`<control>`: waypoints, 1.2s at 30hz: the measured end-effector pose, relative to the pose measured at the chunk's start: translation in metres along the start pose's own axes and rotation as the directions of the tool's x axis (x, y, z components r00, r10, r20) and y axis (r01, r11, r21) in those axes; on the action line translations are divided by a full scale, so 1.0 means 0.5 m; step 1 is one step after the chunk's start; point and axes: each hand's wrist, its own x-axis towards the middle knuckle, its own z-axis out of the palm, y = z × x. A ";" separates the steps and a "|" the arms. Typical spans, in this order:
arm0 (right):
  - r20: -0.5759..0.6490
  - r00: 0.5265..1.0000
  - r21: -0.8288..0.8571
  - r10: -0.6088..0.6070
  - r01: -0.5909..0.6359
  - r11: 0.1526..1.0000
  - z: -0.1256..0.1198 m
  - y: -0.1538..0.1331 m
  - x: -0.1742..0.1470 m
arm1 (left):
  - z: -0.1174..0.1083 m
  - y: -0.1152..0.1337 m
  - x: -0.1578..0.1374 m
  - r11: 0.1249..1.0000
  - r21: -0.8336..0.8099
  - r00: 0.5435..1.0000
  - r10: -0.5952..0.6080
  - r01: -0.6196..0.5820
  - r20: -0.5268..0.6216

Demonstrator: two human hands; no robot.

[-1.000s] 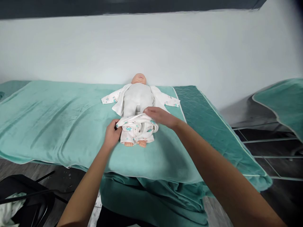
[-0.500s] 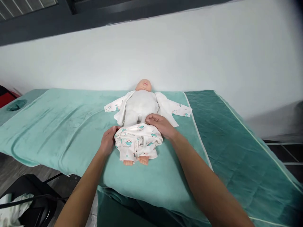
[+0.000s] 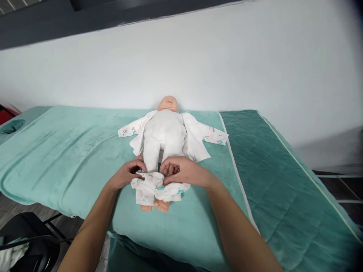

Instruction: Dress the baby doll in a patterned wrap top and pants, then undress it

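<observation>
A baby doll [image 3: 163, 130] with a white cloth body lies on its back, head toward the wall. Its white jacket [image 3: 195, 145] hangs open at the front, with the printed sleeves spread to both sides. The printed pants [image 3: 159, 187] are bunched around the lower legs, and the bare feet stick out below. My left hand [image 3: 131, 172] pinches the waistband at its left side. Near the middle of the same waistband, my right hand [image 3: 181, 172] grips the cloth with curled fingers.
A light green cover [image 3: 76, 151] lies over the bed, and a dark green quilted cloth [image 3: 272, 170] spreads at the right. Behind the bed rises a white wall [image 3: 198, 60]. At the lower left stands a black chair [image 3: 36, 238] with cloth on it.
Both hands have moved down toward the doll's feet, drawing the pants lower. More of the white legs shows now. The view has shifted slightly.
</observation>
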 end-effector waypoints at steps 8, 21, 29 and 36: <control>0.016 1.000 -0.024 0.025 -0.025 0.999 -0.035 0.018 -0.011 | 0.002 -0.013 -0.009 0.992 -0.118 0.998 0.041 -0.047 -0.055; -0.318 0.926 0.313 -0.203 0.304 0.900 -0.038 0.081 0.007 | 0.015 0.018 -0.021 0.985 0.094 0.981 -0.154 0.143 0.119; -0.445 0.885 0.263 -0.136 0.274 0.925 -0.039 0.088 0.015 | 0.031 -0.003 -0.004 0.976 -0.208 0.949 0.002 -0.071 -0.315; -0.539 0.838 0.288 -0.084 0.277 0.917 -0.044 0.090 0.019 | 0.035 0.066 0.057 0.919 -0.359 0.842 -0.062 -0.162 -0.537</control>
